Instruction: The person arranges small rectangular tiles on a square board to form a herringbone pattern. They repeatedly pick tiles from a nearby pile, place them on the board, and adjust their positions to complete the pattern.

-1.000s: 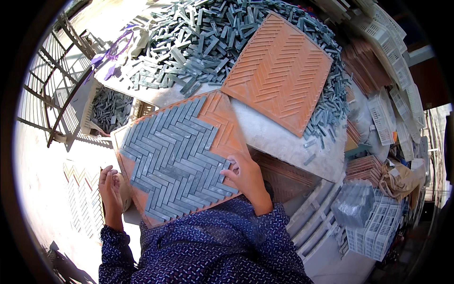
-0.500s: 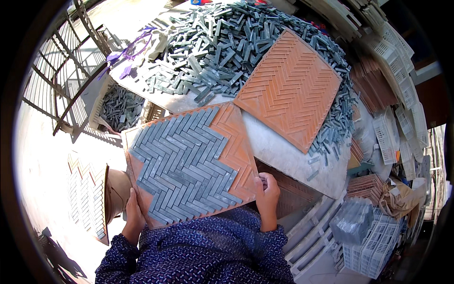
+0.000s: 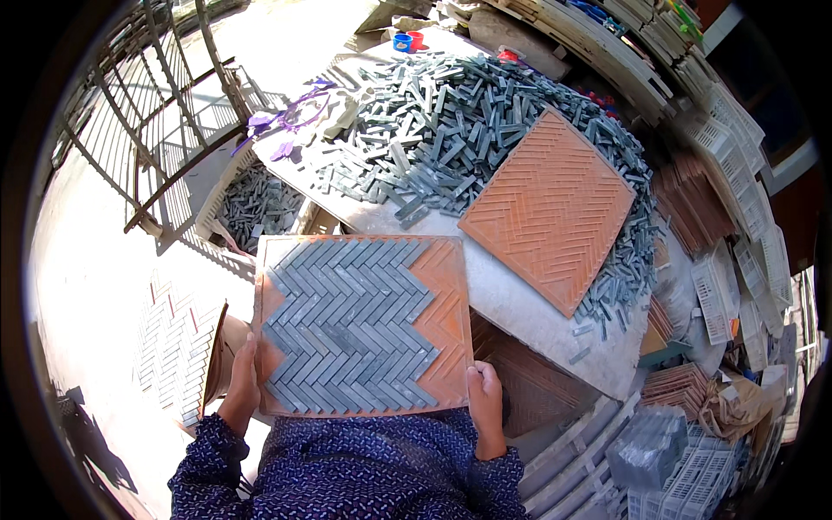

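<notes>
Between my hands is an orange herringbone tile tray [image 3: 446, 325], held in front of my body by its two side edges. Narrow grey-green stone strips [image 3: 347, 325] fill most of its grooves in a zigzag; bare orange grooves show along its right side and in small patches at the left. My left hand [image 3: 243, 381] grips the lower left edge, its fingers partly hidden behind the tray. My right hand [image 3: 485, 397] is closed on the lower right edge. A second orange tray [image 3: 548, 212], with no strips in it, lies tilted on the table against the strip pile.
A big heap of loose stone strips [image 3: 442, 130] covers the pale table [image 3: 520, 286]. At the left stand a crate [image 3: 212, 204] of strips and another filled tray [image 3: 182, 347]. Stacked orange trays [image 3: 693, 204] and white plastic crates [image 3: 685, 477] line the right.
The held tray has turned level from its slant and moved slightly right and down, both hands still on it. The whole view has shifted, with the table sitting lower and further right.
</notes>
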The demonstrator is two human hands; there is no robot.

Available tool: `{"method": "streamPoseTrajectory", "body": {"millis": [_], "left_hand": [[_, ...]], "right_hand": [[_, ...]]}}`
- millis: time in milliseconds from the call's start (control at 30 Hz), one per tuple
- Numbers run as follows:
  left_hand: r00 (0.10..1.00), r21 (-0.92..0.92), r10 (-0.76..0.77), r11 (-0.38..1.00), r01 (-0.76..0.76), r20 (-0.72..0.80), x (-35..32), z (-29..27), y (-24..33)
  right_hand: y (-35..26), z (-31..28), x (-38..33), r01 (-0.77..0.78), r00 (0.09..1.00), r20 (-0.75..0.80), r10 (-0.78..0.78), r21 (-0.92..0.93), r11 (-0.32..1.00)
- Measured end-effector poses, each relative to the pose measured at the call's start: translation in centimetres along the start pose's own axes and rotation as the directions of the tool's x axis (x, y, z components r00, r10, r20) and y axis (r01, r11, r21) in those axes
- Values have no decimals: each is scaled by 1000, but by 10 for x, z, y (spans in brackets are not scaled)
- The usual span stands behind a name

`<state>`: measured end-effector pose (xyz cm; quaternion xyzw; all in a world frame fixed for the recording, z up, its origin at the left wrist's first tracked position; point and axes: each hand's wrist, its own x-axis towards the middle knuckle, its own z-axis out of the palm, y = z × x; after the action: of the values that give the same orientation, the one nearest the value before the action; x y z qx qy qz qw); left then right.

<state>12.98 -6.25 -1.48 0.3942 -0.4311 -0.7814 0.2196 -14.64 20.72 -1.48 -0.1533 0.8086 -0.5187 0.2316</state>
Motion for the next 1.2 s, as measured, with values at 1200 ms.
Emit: {"method": "streamPoseTrajectory", "body": {"millis": [1200], "left_hand": [[582, -68, 301, 847, -527, -755, -138, -231, -50]], "right_hand": [[-51, 161, 50, 618, 771, 321, -550, -170, 768]]}}
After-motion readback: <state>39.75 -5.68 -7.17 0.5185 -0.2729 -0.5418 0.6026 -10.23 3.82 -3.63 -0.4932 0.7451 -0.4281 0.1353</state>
